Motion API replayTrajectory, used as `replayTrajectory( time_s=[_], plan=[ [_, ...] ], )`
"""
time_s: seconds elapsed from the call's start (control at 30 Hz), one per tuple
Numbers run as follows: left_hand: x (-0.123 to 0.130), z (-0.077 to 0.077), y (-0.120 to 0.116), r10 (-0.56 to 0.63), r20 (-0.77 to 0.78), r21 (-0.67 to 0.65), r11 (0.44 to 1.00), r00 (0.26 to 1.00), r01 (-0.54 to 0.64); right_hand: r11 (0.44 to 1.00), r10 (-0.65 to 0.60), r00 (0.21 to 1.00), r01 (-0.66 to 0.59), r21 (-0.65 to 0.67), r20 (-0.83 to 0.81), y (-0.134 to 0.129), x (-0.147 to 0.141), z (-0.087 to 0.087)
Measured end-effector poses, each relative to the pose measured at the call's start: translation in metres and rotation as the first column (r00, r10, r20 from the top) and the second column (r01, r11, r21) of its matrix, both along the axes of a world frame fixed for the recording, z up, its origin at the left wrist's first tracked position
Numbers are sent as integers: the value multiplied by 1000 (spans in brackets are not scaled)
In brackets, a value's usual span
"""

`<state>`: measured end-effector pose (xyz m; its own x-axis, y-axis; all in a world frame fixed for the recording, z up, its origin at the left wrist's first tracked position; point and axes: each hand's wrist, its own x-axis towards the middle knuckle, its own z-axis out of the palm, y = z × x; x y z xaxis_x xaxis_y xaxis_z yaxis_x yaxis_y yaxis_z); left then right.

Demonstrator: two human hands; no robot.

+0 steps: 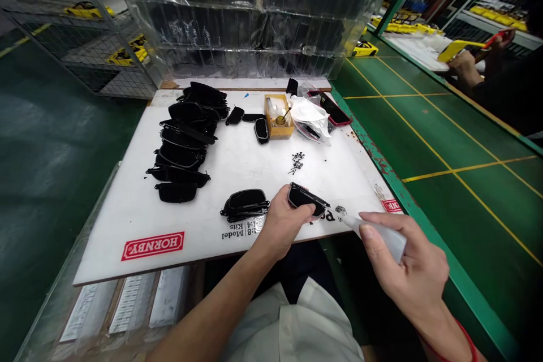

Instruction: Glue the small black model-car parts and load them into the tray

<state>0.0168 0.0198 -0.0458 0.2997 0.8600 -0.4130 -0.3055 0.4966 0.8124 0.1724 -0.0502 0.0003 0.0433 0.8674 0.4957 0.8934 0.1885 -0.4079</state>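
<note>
Black part (302,197) is over the near edge of the white table (237,164), tilted, pinched between left hand's (282,220) thumb and fingers. Right hand (409,263) is wrapped round a whitish squeeze bottle (391,242), nozzle (350,222) just beside the part's end. Small black stack (245,202) near left hand; loose black bits (297,162) beyond, then wooden box (280,132). Bigger black pile (184,138) off left.

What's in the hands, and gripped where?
Left hand: a black part, by its near edge and left end. Right hand: a pale squeeze bottle, around its body.
</note>
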Motion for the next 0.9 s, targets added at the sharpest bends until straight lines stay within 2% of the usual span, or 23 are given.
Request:
replayTrajectory(
  time_s=[0.53, 0.9],
  plan=[
    [-1, 3, 0, -2, -52, -5, 1000, 999, 2, 999, 15, 1000, -15, -37, -14, 6, -2, -3],
    [-2, -2, 0, 4, -43, 3, 1000, 999, -4, 998, -7, 1000, 8, -56, 11, 5, -1, -3]
  ],
)
